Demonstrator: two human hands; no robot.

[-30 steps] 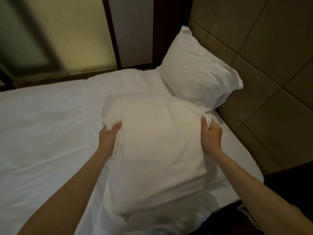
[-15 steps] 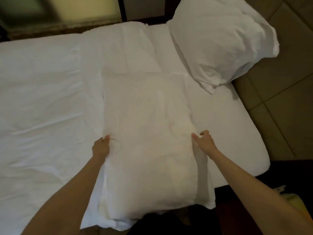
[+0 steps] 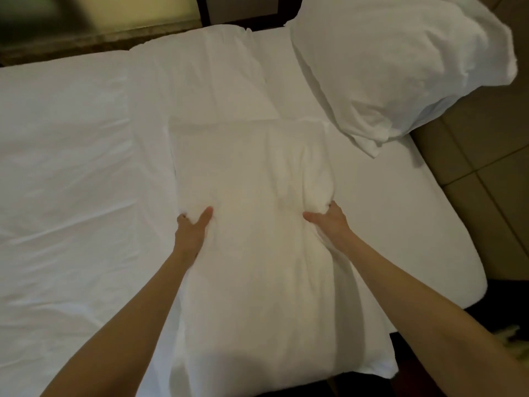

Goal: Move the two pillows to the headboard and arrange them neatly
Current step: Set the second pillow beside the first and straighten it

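Observation:
A white pillow point(image 3: 257, 224) lies flat and lengthwise on the white bed point(image 3: 71, 196), its near end hanging over the bed's near edge. My left hand point(image 3: 193, 227) grips its left side, thumb on top and fingers tucked into the fabric. On the pillow's right side, my right hand point(image 3: 329, 222) pinches a bunch of the cover. A second white pillow point(image 3: 400, 70) leans at the bed's far right corner, against the tan panelled headboard point(image 3: 486, 167) on the right.
A folded white duvet edge point(image 3: 200, 67) runs across the far part of the bed. A dark frame and frosted glass panel point(image 3: 128, 15) stand beyond the bed's far side. Dark floor shows at the lower right.
The near pillow went from held up in front of me to lying flat on the bed. Both hands slid inward onto its top and now bunch the cover.

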